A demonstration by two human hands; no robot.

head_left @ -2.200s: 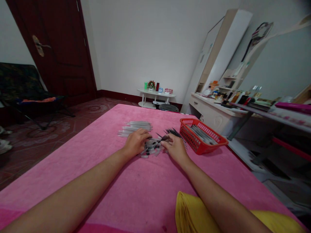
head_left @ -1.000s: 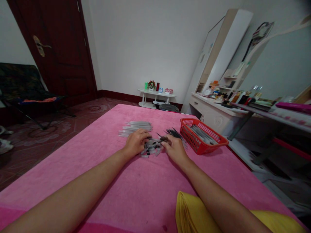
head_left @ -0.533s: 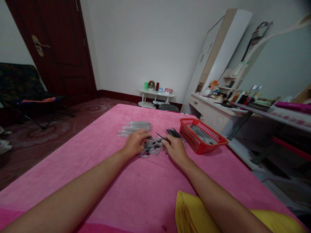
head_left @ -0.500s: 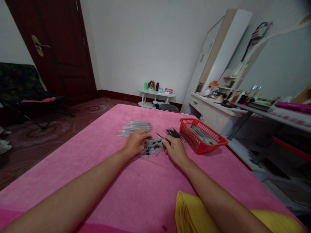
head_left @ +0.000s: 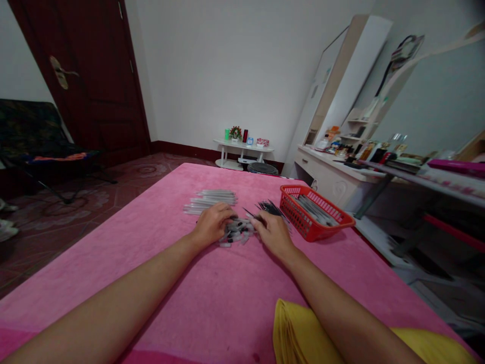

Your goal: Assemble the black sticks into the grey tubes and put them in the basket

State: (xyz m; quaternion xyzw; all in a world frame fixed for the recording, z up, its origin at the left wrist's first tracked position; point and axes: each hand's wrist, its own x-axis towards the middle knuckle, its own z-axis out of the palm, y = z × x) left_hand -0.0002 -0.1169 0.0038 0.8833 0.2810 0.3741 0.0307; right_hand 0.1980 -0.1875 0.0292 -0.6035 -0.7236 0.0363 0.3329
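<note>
A loose pile of small clear and black pen caps (head_left: 237,233) lies on the pink cloth between my hands. My left hand (head_left: 214,223) rests at the pile's left side, its fingers curled inward; what they hold is hidden. At the right side, my right hand (head_left: 274,233) has its thumb and fingers pinched together, with a whitish bit and a thin dark refill (head_left: 248,212) at the fingertips. Whether the refill is gripped is unclear. Behind my left hand lie rows of clear pen barrels (head_left: 212,198). Black refills (head_left: 271,206) are bunched just beyond my right hand.
A red plastic basket (head_left: 317,230) holding slender grey pen parts stands to the right. Folded yellow cloth (head_left: 293,331) lies under my right forearm. The pink-covered table (head_left: 159,283) ends near a white dresser (head_left: 333,182) on the right.
My right hand's fingers have shifted slightly at the pile's edge, and some caps between the hands lie a little differently. My left hand has barely moved.
</note>
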